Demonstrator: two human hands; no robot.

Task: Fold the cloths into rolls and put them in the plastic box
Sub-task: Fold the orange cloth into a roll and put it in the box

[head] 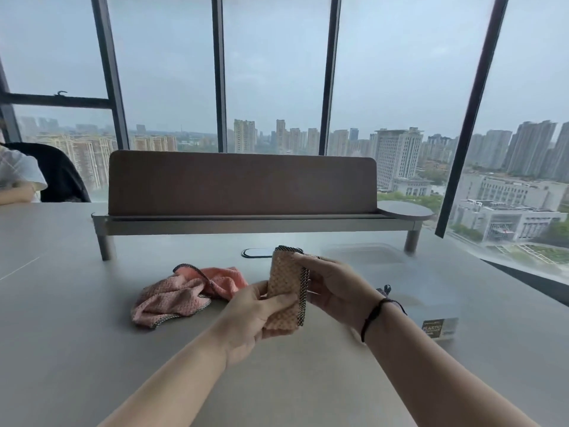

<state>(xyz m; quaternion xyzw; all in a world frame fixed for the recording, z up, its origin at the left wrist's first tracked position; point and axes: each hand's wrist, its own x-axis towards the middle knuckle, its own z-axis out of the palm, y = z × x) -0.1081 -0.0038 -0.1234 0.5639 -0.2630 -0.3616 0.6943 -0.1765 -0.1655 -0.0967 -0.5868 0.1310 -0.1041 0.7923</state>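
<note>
You are holding a rolled beige cloth (286, 285) upright above the table (77, 303), just below the centre of the frame. Your left hand (255, 318) is gripping its lower end, with the thumb curled over the front of the roll. Your right hand (335, 291) is grasping the roll from the right side, its fingertips (300, 257) pressing near the top, beside the dark checked trim that is running down the roll's right edge. A dark cord bracelet (374, 315) is sitting on your right wrist.

To the left of the roll, a pink cloth (181, 294) with the same dark trim is lying crumpled on the table, apart from your hands.

The clear plastic box (440, 300) is standing on the table at the right of the frame, partly behind your right wrist, with a dark label (437, 328) showing on its near side; its contents cannot be made out.

Further back, in the middle of the frame, a brown divider panel (243, 183) is standing on a low shelf. At the far left edge, another person's sleeve (18, 171) is showing.
</note>
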